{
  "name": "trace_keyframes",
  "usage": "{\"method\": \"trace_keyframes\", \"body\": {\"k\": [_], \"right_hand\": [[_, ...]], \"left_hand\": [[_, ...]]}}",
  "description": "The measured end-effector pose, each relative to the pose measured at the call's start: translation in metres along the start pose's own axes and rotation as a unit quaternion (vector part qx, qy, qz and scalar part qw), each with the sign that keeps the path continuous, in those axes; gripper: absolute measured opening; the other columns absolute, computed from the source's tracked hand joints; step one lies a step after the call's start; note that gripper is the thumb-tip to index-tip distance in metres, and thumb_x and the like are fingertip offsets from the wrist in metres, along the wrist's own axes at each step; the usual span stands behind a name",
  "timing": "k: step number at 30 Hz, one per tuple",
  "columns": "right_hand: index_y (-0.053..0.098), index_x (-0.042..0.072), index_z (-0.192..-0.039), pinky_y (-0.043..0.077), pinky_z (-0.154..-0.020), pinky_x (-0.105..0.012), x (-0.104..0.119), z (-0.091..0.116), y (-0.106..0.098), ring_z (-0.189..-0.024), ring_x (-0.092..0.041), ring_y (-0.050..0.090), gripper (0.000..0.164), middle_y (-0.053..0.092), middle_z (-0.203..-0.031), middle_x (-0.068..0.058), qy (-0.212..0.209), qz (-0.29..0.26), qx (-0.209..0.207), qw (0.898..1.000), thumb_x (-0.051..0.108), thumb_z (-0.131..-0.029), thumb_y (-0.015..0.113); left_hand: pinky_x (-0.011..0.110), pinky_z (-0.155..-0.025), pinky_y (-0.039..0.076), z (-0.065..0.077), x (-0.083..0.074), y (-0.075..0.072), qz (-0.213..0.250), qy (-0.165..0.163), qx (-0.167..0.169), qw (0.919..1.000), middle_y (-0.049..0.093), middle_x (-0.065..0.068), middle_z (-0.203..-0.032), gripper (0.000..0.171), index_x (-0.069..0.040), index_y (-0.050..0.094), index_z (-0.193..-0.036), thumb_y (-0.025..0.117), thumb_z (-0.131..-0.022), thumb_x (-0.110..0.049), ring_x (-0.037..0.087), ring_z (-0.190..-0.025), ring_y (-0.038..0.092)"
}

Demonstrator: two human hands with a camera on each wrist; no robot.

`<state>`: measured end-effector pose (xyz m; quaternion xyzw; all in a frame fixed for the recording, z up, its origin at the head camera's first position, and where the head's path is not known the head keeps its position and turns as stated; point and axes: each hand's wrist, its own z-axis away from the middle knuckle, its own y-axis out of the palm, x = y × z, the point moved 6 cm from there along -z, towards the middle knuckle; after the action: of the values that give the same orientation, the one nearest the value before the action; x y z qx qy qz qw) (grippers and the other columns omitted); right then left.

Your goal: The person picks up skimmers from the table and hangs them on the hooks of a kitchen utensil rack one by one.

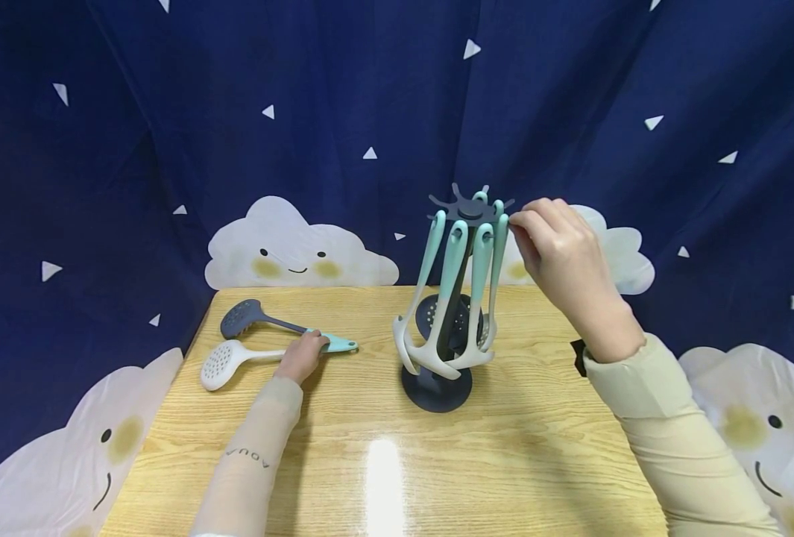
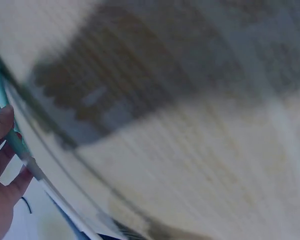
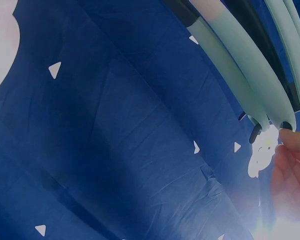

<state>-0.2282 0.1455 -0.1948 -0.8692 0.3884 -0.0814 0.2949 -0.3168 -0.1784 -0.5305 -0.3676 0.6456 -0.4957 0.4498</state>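
My left hand (image 1: 300,356) grips a white slotted skimmer (image 1: 218,365) by its handle, low over the left side of the table; in the left wrist view its fingers (image 2: 5,120) curl round the mint handle. Beside it lies a dark slotted skimmer (image 1: 241,319), its mint handle end just past my hand. My right hand (image 1: 567,250) is raised at the top of a dark utensil stand (image 1: 437,391). Thumb and finger pinch the upper end of a hanging mint-handled utensil (image 1: 500,242), right at its hook (image 3: 286,125). Several mint-handled utensils hang around the stand.
The wooden table (image 1: 370,432) carries the stand near its middle. Vacant hooks (image 1: 440,201) show on the stand's far left top. A small black object (image 1: 578,358) sits by the right edge. Behind is a dark blue curtain (image 1: 329,89) with white clouds.
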Motion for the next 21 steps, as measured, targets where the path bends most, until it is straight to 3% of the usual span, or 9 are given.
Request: {"method": "trace_keyframes", "body": {"k": [10, 21], "right_hand": [[0.059, -0.008, -0.086, 0.044, -0.061, -0.036, 0.0, 0.0, 0.0, -0.071, -0.03, 0.05, 0.007, 0.057, -0.081, -0.017, -0.002, 0.001, -0.002, 1.0, -0.01, -0.082, 0.054], [0.059, -0.008, -0.086, 0.044, -0.061, -0.036, -0.001, 0.0, 0.0, -0.07, -0.03, 0.05, 0.007, 0.057, -0.081, -0.017, -0.003, 0.001, -0.002, 1.0, -0.01, -0.082, 0.054]], "left_hand": [[0.036, -0.066, 0.051, -0.015, -0.015, -0.029, 0.027, 0.012, -0.022, 0.9993, 0.059, 0.013, -0.087, 0.023, 0.002, 0.064, -0.102, 0.065, -0.079, 0.003, 0.028, -0.079, 0.058], [0.04, -0.076, 0.05, -0.029, -0.034, -0.073, 0.077, 0.0, -0.043, 0.9961, 0.058, 0.019, -0.099, 0.031, 0.006, 0.056, -0.115, 0.058, -0.084, 0.002, 0.032, -0.09, 0.058]]}}
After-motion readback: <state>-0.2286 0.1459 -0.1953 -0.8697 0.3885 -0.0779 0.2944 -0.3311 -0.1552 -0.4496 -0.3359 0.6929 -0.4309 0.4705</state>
